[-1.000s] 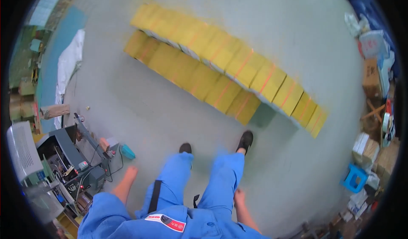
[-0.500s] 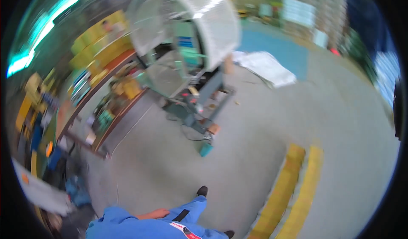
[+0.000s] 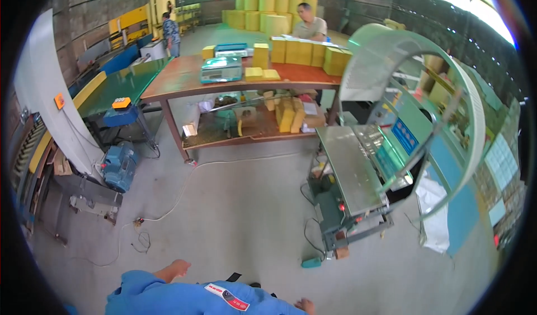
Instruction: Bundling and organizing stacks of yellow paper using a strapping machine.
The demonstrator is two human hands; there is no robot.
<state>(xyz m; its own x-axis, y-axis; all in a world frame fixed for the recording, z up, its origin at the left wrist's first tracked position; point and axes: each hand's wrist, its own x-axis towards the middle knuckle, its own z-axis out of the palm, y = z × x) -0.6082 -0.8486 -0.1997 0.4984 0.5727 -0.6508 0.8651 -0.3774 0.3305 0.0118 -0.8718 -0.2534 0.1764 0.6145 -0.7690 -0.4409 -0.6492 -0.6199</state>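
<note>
My left hand hangs low over the grey floor beside my blue jacket. Its fingers look loosely bent, with nothing visible in them. Close to the lower edge, my right hand shows only in part, also without any object in sight. Neither hand touches anything around it. Ahead of the right hand lies a teal foot pedal, cabled to a machine with a metal table and a large curved, pale mesh hoop.
A reddish workbench holds yellow blocks and a scale; a person is behind it. Another person stands by machinery farther left. At left are a blue motor and a conveyor. A white cable crosses the floor.
My view has swung left and up, bringing the workbench and people to the middle. The hoop machine now sits at the right, and the yellow strips on the floor are out of view.
</note>
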